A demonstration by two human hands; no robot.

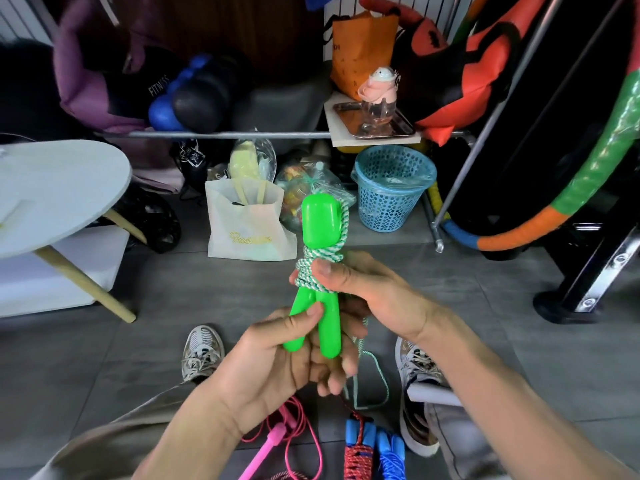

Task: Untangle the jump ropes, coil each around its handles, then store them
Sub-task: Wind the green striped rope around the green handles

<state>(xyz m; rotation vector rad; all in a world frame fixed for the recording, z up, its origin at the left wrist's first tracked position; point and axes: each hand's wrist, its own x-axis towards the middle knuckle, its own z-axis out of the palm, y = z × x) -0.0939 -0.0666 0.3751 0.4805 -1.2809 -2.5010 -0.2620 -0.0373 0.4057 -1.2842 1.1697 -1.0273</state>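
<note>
Two bright green handles (317, 268) stand upright side by side in front of me. My left hand (277, 362) grips their lower ends. A green-and-white rope (317, 268) is coiled several turns round their middle, and my right hand (367, 292) pinches those coils with its thumb on top. The rope's loose tail (372, 375) hangs below my hands toward the floor. On the floor near my feet lie a pink jump rope (277, 441) uncoiled and a blue-handled rope (372, 452) wound with red and blue cord.
A white paper bag (249, 226) and a blue mesh basket (391, 188) stand on the grey floor ahead. A round white table (52, 192) is at the left. A rack with balls, bags and a tray runs across the back. Hoops lean at the right.
</note>
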